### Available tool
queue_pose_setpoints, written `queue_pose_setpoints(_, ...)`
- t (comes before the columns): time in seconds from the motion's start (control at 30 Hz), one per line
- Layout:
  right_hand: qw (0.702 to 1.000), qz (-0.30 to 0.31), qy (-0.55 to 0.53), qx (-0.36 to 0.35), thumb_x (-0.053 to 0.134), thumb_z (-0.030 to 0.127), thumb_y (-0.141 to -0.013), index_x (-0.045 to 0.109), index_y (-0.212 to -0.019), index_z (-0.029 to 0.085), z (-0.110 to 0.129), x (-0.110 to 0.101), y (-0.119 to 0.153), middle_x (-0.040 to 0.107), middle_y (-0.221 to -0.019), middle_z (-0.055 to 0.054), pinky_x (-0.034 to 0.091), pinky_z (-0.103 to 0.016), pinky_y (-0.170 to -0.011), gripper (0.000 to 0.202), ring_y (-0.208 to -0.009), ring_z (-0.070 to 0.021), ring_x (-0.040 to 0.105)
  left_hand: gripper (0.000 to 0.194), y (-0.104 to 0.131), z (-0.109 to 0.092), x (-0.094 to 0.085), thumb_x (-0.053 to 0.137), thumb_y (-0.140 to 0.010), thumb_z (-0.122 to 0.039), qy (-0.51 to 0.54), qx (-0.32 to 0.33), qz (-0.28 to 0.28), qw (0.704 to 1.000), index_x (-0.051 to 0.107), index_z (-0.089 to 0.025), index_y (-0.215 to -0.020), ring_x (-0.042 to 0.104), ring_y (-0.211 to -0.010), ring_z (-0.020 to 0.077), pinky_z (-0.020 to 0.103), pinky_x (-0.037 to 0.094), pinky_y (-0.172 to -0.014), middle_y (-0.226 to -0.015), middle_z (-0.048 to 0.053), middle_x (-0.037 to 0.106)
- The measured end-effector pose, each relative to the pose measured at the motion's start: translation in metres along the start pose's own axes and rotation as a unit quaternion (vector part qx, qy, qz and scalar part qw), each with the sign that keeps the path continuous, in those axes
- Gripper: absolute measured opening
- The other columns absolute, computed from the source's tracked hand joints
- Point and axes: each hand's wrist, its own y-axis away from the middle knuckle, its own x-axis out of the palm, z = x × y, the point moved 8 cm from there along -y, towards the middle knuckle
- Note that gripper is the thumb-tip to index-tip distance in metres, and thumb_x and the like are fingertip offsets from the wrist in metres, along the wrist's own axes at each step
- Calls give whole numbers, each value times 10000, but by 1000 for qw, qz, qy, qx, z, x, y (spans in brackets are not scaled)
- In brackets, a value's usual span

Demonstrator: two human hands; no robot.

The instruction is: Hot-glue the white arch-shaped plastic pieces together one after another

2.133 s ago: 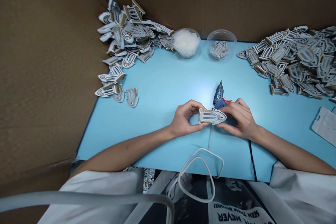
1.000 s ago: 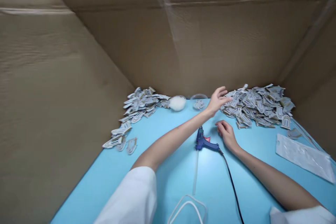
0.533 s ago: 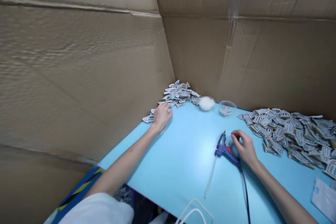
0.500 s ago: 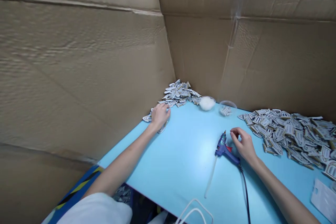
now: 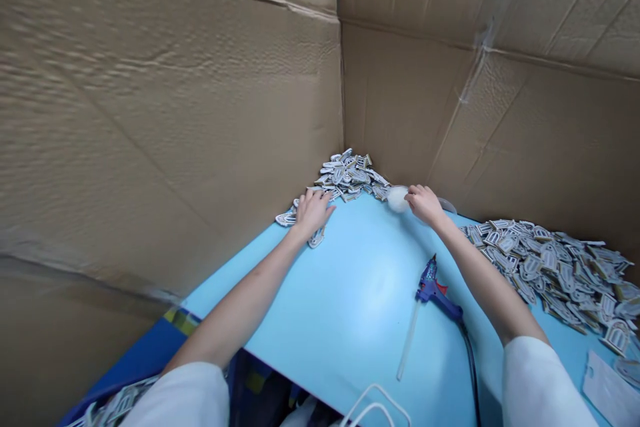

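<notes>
My left hand (image 5: 313, 211) lies with its fingers stretched over a few flat white-and-grey arched pieces (image 5: 287, 219) at the table's left edge, just in front of a heap of similar pieces (image 5: 350, 175) in the corner. At the back edge, my right hand (image 5: 425, 205) has its fingers pinched against the right side of a soft-looking white mass (image 5: 397, 200) in a shallow clear dish. What lies between those fingertips is hidden. A second clear dish (image 5: 447, 205) is mostly covered by this hand. Nearer me rests a blue glue gun (image 5: 433, 288) with a red trigger, untouched.
Cardboard walls (image 5: 225, 113) close off the left and back of the light blue table (image 5: 340, 307). A large pile of arched pieces (image 5: 560, 270) spreads along the right. A black cord (image 5: 471, 367), a white wire loop (image 5: 375, 403) and a white card-like item (image 5: 610, 387) sit nearer.
My right hand has moved from beside the glue gun forward and left to the dish of white material. My left hand stays by the pieces, its fingers more spread. The view has shifted slightly.
</notes>
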Motion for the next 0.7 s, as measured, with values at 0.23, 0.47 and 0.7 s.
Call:
queue_pose_setpoints(0.23, 999, -2, -43, 20, 473, 72, -1010, 807, -1008, 91, -5, -4, -9, 711, -1195, -235, 341, -414, -975, 335, -1144, -302, 569, 153, -2, -1, 3, 601, -955, -253, 30, 7, -3, 1000, 702, -166, -1029, 533, -1269, 415, 520, 419, -1060, -1239, 212, 716)
queue_pose_setpoints(0.47, 963, -120, -217, 103, 608, 179, -913, 730, -835, 154, -36, -20, 0, 751, -1016, -156, 434, -368, -863, 147, -968, -268, 660, 285, 2, -8, -9, 610, -874, -248, 129, 55, -40, 989, 699, -149, -1126, 587, -1227, 370, 496, 441, -1098, -1201, 172, 730)
queue_pose_setpoints(0.7, 857, -165, -464, 153, 662, 405, -800, 598, -784, 230, -43, 0, 73, 744, -738, -51, 514, -307, -630, 186, -693, -213, 713, 337, 36, -55, -2, 638, -889, -310, 288, 169, 19, 942, 741, -157, -1171, 698, -1036, 264, 377, 557, -952, -1138, 99, 753)
